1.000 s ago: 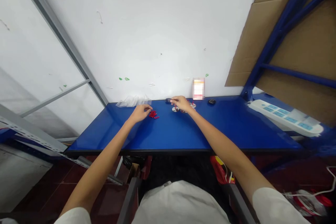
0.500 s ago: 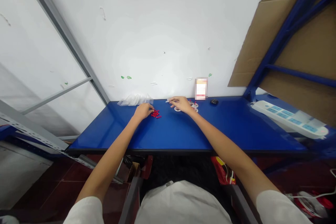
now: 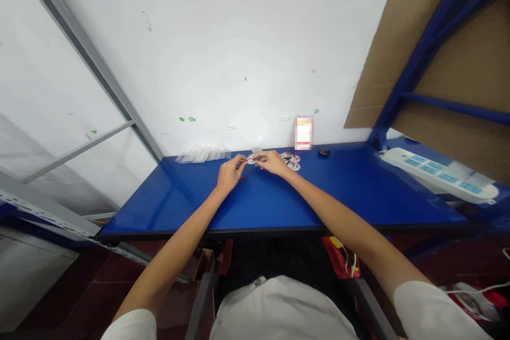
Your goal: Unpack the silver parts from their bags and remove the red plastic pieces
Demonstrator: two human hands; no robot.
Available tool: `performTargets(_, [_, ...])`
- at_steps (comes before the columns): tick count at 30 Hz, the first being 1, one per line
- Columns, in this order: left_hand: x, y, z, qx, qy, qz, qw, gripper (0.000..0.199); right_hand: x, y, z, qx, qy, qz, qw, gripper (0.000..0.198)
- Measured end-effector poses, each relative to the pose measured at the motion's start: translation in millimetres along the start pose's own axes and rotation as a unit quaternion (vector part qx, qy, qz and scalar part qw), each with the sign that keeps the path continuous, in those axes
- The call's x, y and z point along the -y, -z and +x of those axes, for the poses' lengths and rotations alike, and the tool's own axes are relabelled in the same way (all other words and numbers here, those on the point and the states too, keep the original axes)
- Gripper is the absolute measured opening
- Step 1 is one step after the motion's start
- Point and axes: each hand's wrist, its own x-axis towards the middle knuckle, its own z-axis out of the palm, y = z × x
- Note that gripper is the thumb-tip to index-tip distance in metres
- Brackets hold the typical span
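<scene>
My right hand is closed in a pinch on a small round white disc with a shiny centre. From the other side my left hand pinches a small red stick-like piece, its tip at the disc's left part. Whether the piece sits in the disc or only touches it, I cannot tell. Just beyond the held disc lies another white disc. One loose red piece shows beside my left hand, which hides most of the red pile. Several discs with red pieces standing on them are right of my right hand.
Clear plastic bags lie at the table's back left. A black object like a computer mouse and a blurred upright card are at the back right. A white power strip runs past the blue table's right side.
My left hand has moved right from the red pile to the disc, bringing a red piece. In my right hand the disc now shows its face. The view has shifted slightly.
</scene>
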Motion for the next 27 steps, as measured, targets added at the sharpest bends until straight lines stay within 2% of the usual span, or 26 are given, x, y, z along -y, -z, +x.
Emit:
performTargets(3, [-1.3,-9.7,0.3,0.005,-0.034,0.030,0.999,0.017,4.7,-4.0,-1.2,0.012,-0.001,0.028,1.000,0.030])
performTargets(8, [6.2,-8.0,1.1,-0.029,-0.057,0.072,0.995,0.022,7.9,-12.4,-2.4,0.025,0.003,0.052,0.998,0.028])
performTargets(15, [9.2,-11.3,0.9,-0.027,-0.025,0.043,0.998,0.017,3.8,-15.9,-1.9,0.002,0.048,-0.009,0.999,0.037])
performTargets(21, [8.1,-12.1,-0.2,-0.035,0.032,0.016,0.999,0.013,4.7,-19.1,-2.7,0.004,0.086,-0.081,0.993,0.044])
performTargets(27, [6.0,-7.9,-0.4,-0.020,0.045,0.036,0.998,0.017,15.1,-18.6,-7.3,0.001,0.116,-0.157,0.981,0.039])
